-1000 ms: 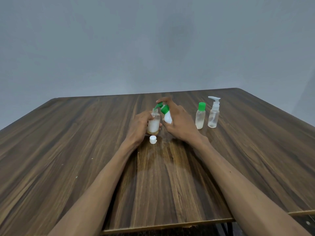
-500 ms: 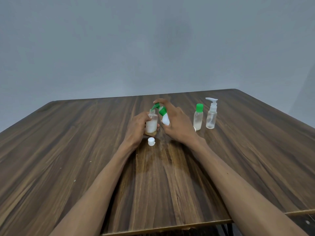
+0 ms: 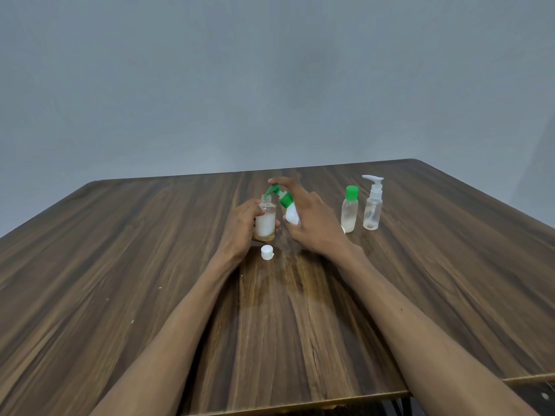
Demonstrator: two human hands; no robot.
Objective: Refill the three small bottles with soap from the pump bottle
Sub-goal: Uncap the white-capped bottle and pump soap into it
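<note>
My left hand point(image 3: 240, 229) is on the left of the middle of the brown wooden worktop point(image 3: 120, 265). Its fingers are curled round the small clear open bottle point(image 3: 265, 220), which stands upright, and its long axis goes straight up. Inside I see white soap with a thin yellowish layer at the bottom. The soap reaches about the shoulder, so I judge this bottle is nearly full. In front of it, toward me, the small white round cap point(image 3: 267, 252) lies on the worktop, apart from the bottle.

Just to the right, my right hand point(image 3: 312, 223) holds the white pump bottle with the green head point(image 3: 289, 207). This bottle is tilted, its top leans left toward the open neck. The green spout point(image 3: 269, 190) points down and left, and its tip is right over the mouth of the small bottle; I cannot tell whether it touches the rim. My forefinger lies on top of the green head, the other fingers are wrapped round the white body.

The coming press depends on this: the spout tip must stay over the narrow mouth, otherwise soap falls on the worktop.

Further right stand the small clear bottle with a green cap point(image 3: 349, 210) and, beside it, the small clear bottle with a white pump point(image 3: 372, 204). Both are near my right hand.
</note>
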